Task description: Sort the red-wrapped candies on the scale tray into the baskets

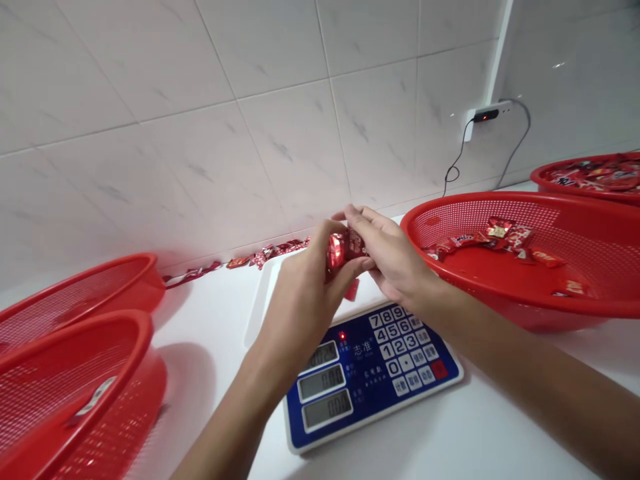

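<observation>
Over the white pan of a digital weighing scale (375,373), my two hands are brought together around a small bunch of wrapped candies. My left hand (305,287) is closed on a shiny red-wrapped candy (337,251). Fingers of my right hand (393,257) curl round a darker red-wrapped candy (356,244) beside it. How many pieces lie between the palms is hidden. Below the hands, a small red packet (352,290) shows at the pan (267,293); whether it touches the pan I cannot tell. The blue front panel has number keys and three displays.
To the right stands a red mesh basket (480,313) with several wrapped candies; a fuller basket (543,179) is behind it. Two more red baskets (145,267) (143,333) stand at left. Candies (265,255) line the wall. A cable (463,150) hangs from a power strip (487,115).
</observation>
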Available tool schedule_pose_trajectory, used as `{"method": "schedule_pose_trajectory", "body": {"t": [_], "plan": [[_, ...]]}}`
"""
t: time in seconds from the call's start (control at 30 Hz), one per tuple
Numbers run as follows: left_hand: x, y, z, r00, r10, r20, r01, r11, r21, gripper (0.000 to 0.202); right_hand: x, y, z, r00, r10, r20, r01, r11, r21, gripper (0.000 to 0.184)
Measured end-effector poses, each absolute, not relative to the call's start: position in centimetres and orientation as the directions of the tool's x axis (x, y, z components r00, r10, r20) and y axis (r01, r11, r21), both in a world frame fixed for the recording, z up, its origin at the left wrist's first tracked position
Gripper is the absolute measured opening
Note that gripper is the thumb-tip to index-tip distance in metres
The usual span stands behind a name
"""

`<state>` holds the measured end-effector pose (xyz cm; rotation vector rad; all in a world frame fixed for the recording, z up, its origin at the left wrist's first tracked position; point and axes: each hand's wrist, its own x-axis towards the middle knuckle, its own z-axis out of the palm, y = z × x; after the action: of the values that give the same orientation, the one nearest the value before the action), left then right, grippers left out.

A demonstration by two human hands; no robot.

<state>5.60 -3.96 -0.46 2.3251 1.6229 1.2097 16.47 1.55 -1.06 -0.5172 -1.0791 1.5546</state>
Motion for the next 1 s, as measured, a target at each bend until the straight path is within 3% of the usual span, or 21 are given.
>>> {"method": "schedule_pose_trajectory", "body": {"t": [0.13, 0.37, 0.57, 0.67, 0.8, 0.9, 1.0], "plan": [[3.8, -3.6, 0.3, 0.088, 0.874, 0.479, 0.774, -0.362, 0.520, 0.023, 16.6, 1.5, -0.9, -0.354, 0.915, 0.193, -0.540, -0.032, -0.841, 0.004], [2.6, -2.2, -0.5, 0.072, 0.884, 0.461, 0.817, -0.317, 0.481, 0.020, 16.2, 2.2, -1.5, -0.421, 0.904, 0.081, -0.556, -0.186, -0.810, 0.026], [1.1, -1.7, 0.2, 0.037, 0.914, 0.404, 0.543, -0.358, 0.760, 0.032, 17.6, 3.2, -0.9, -0.372, 0.920, 0.122, -0.404, -0.043, -0.914, 0.020], [0.0, -1.5, 0.6, 0.006, 0.932, 0.362, 0.450, -0.326, 0.832, 0.038, 18.6, 3.9, -0.6, -0.285, 0.943, 0.173, -0.380, 0.055, -0.923, 0.025], [-0.1, -1.2, 0.3, 0.012, 0.925, 0.380, 0.403, -0.353, 0.845, 0.035, 19.3, 4.7, -1.0, -0.344, 0.923, 0.173, -0.260, 0.084, -0.962, 0.011], [0.4, -1.2, -0.1, 0.032, 0.912, 0.410, 0.429, -0.383, 0.818, 0.032, 19.1, 4.7, -1.7, -0.547, 0.816, 0.187, -0.153, 0.122, -0.981, 0.021], [0.6, -1.4, -0.2, 0.084, 0.906, 0.416, 0.510, -0.398, 0.763, 0.031, 18.9, 4.5, -2.1, -0.628, 0.752, 0.202, -0.099, 0.180, -0.979, 0.023]]}}
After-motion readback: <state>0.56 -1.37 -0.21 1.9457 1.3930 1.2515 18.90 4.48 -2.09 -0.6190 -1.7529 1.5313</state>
